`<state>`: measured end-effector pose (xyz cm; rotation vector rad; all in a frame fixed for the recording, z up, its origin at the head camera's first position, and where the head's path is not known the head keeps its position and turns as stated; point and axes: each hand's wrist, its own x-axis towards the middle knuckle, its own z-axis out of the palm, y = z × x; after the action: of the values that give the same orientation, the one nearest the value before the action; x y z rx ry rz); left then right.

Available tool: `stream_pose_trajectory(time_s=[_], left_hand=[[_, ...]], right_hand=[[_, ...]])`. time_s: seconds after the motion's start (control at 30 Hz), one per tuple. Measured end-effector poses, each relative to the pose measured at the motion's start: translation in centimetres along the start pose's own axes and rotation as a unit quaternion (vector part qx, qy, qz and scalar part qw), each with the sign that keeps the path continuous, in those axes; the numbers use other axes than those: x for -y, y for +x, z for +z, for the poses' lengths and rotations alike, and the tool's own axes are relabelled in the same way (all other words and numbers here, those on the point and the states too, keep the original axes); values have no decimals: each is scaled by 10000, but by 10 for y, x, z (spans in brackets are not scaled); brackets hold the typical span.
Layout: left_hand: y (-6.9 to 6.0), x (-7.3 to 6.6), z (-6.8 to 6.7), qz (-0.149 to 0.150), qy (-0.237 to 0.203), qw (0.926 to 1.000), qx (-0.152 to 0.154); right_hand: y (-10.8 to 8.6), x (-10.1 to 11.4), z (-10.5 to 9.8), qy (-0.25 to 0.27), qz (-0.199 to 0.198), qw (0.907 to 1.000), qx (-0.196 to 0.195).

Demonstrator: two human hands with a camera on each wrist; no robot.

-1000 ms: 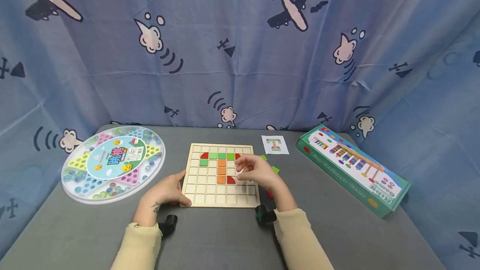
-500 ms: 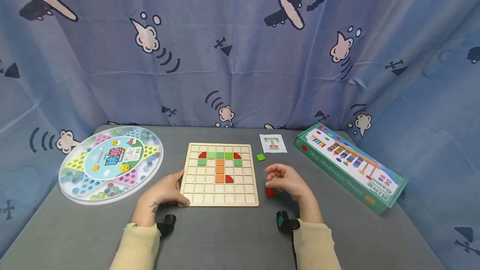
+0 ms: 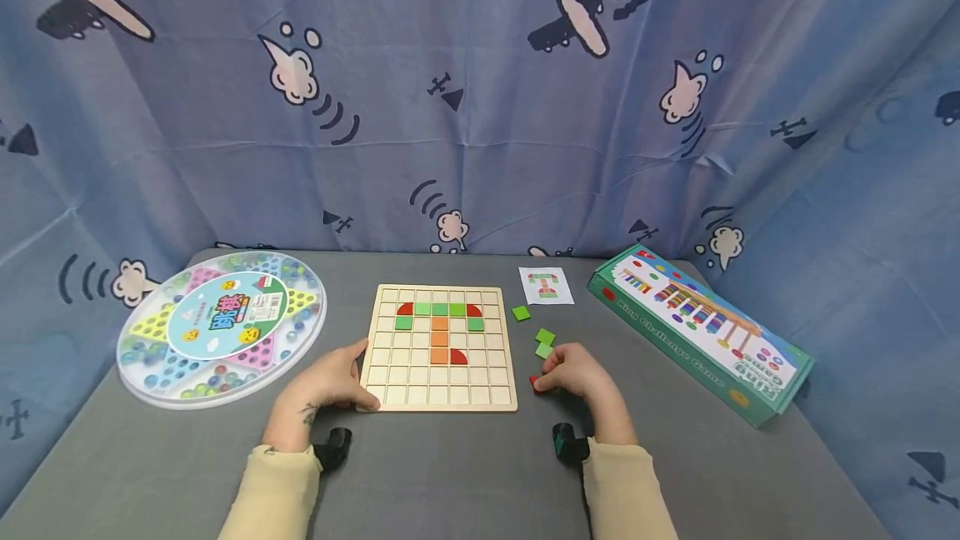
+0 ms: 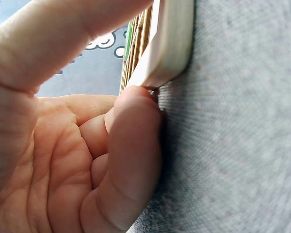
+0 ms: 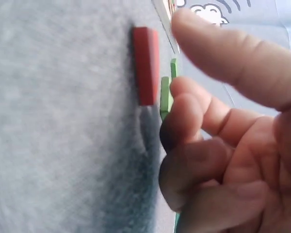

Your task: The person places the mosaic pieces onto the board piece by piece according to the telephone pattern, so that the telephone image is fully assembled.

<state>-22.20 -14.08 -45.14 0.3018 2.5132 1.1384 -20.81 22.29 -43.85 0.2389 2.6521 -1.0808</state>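
A wooden grid board [image 3: 405, 375] lies on the table. Red quarter-round, green and orange pieces fill some of its squares in a T-like figure, with one red quarter-round piece [image 3: 458, 357] beside the lowest orange square. My left hand [image 3: 330, 382] holds the board's near left corner, fingers along the left edge and thumb at the front; the left wrist view shows a digit against the rounded board corner [image 4: 174, 48]. Right of the board, my right hand [image 3: 585, 377] is low over a red piece [image 5: 145, 65] on the table. Its thumb and fingers are apart, with nothing seen between them.
Three loose green squares [image 3: 521, 313] lie right of the board, below a pattern card [image 3: 566, 292] with a similar coloured figure. A green game box [image 3: 697, 332] lies at the right. A round marble game board [image 3: 225, 319] is at the left. A printed curtain [image 3: 480, 148] hangs behind.
My right hand has moved from over the board to the red piece at its right. A green square now fills the spot under the right red corner. The left hand stays put.
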Motion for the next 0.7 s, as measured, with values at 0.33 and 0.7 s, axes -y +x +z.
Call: stream_pose_trajectory(time_s=[0.33, 0.7], left_hand=[[1, 1, 0, 38, -79, 10000, 12], [2, 0, 0, -47, -54, 10000, -31]], right_hand=[[0, 3, 6, -573, 47, 9983, 35], [-3, 9, 9, -737, -260, 9969, 17]])
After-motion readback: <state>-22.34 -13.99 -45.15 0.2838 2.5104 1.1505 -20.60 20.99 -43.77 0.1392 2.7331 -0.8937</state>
